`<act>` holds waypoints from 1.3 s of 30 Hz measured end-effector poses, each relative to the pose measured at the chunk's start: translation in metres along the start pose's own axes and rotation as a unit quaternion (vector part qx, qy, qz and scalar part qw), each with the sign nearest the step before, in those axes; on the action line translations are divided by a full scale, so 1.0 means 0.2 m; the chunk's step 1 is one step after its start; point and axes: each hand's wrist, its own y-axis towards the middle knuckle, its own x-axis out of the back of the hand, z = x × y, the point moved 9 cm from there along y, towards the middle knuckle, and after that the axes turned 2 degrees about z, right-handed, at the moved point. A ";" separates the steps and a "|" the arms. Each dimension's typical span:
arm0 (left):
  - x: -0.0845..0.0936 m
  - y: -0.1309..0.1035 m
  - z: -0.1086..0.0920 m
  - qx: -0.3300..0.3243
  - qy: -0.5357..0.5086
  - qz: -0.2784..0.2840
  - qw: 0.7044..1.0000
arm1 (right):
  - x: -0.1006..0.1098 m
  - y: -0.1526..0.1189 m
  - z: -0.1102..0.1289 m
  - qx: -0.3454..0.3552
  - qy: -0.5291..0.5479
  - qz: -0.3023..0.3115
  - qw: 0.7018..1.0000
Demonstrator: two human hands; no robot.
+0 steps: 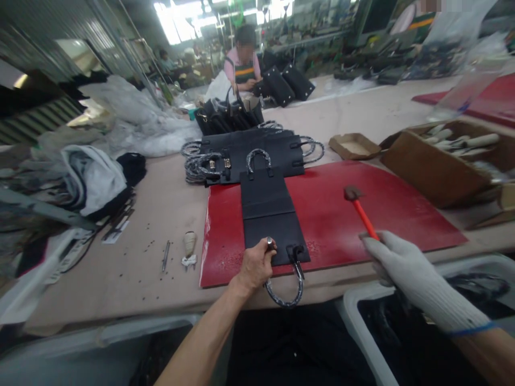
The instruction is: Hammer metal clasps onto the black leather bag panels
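a black panel lies flat in front of the wearer, on the left part of a red mat on a cloth-covered table. a curved handle wrapped in clear film is attached at its far end; another, the near handle, reaches past the mat's near edge.

the left hand, bare, is at the panel's near left part. its fingers are closed around a short metal tool, whose round end shows above them; the tool's lower tip is hidden. the right hand, in a pale knit glove, is closed around the red grip of a hammer. the hammer's dark head is raised to the right of the panel, well apart from it.

beyond the panel is a stack of black pieces with wrapped handles. to the left of the mat lie a thin metal rod and a pale wrapped tool. a brown box of whitish items stands at right. across the table, a person sits near black bags.
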 end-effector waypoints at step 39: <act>-0.01 -0.01 0.04 0.013 -0.037 0.014 0.999 | -0.42 0.02 0.35 0.115 -0.307 0.085 0.941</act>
